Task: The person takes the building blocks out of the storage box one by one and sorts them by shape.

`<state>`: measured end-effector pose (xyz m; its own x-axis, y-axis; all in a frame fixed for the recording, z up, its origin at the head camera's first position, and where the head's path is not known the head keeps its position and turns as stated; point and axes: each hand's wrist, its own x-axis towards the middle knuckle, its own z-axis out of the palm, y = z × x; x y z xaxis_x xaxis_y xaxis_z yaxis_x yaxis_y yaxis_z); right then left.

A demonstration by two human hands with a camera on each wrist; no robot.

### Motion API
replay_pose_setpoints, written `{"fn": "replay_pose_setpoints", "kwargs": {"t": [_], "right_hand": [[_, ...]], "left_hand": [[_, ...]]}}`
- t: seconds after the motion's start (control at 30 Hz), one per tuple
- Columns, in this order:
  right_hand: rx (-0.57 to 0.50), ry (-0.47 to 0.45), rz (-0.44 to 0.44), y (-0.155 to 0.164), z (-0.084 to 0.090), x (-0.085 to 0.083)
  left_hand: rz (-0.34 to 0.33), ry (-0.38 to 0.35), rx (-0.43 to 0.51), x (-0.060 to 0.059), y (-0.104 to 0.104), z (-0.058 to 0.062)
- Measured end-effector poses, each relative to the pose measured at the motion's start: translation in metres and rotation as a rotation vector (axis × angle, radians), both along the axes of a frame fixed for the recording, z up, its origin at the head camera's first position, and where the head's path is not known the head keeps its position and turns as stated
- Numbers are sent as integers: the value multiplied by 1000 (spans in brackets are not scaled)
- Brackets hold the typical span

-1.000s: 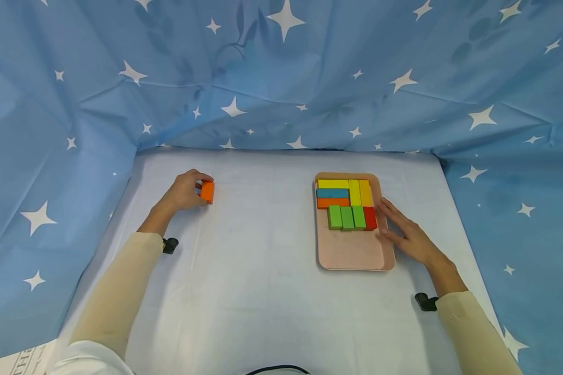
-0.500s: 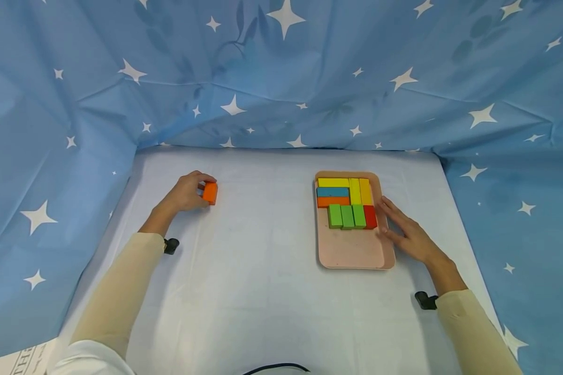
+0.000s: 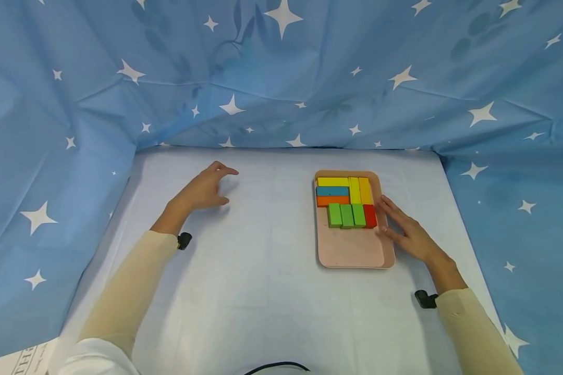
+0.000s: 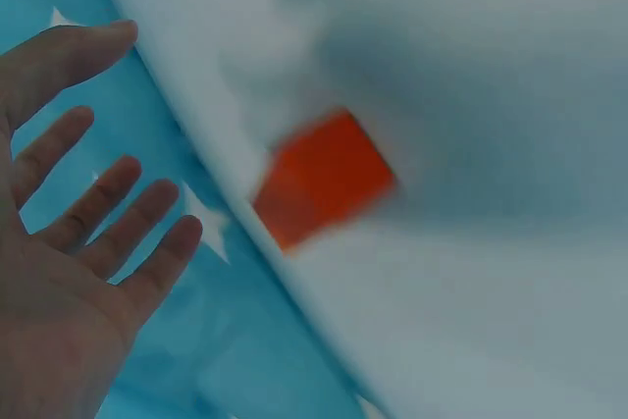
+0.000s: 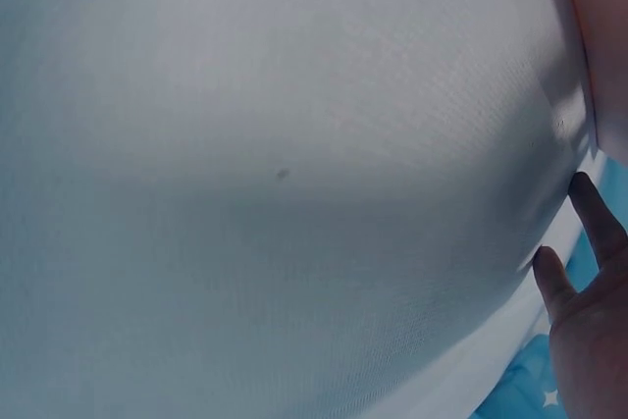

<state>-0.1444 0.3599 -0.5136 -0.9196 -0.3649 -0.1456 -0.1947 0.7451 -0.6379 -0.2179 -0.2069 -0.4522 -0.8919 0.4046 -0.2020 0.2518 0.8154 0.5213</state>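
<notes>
My left hand (image 3: 202, 188) is spread over the left side of the white table, thumb and fingers apart, holding nothing. In the left wrist view an orange block (image 4: 329, 179) lies blurred on the white surface, apart from the left hand (image 4: 88, 233); the head view does not show it, apparently behind the hand. My right hand (image 3: 415, 239) rests with extended fingers against the right rim of a pink tray (image 3: 352, 252). Packed in the tray's far part are yellow blocks (image 3: 333, 182), a blue block (image 3: 332, 191), an orange block (image 3: 332, 200), green blocks (image 3: 346, 216) and a red block (image 3: 369, 216).
A blue curtain (image 3: 281, 78) with white stars borders the table's back and sides. White cloth (image 3: 262, 250) covers the table between the hand and the tray. A black cable (image 3: 277, 364) curves at the front edge.
My left hand has let go of the orange block it held, opened its fingers and moved slightly right and forward. The right hand and tray have stayed put.
</notes>
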Motion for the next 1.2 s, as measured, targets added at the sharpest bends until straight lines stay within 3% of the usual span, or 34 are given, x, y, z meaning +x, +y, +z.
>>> {"fn": "replay_pose_setpoints", "kwargs": {"t": [0.23,0.47,0.63,0.87,1.2], "right_hand": [[-12,7,-8,3,-3,0],[-20,-2,-15,4,-4,2],[-24,-11,-28,3,-4,0],[-15,-1,-30,3,-4,-1],[-49,26,1,3,-3,0]], "left_hand": [[-191,59,70,-2,82,5],[-323,103,70,11,178,-8],[-374,169,-22,20,228,-21],[-352,255,-219,23,259,-35],[-301,296,-298,24,269,-42]]}}
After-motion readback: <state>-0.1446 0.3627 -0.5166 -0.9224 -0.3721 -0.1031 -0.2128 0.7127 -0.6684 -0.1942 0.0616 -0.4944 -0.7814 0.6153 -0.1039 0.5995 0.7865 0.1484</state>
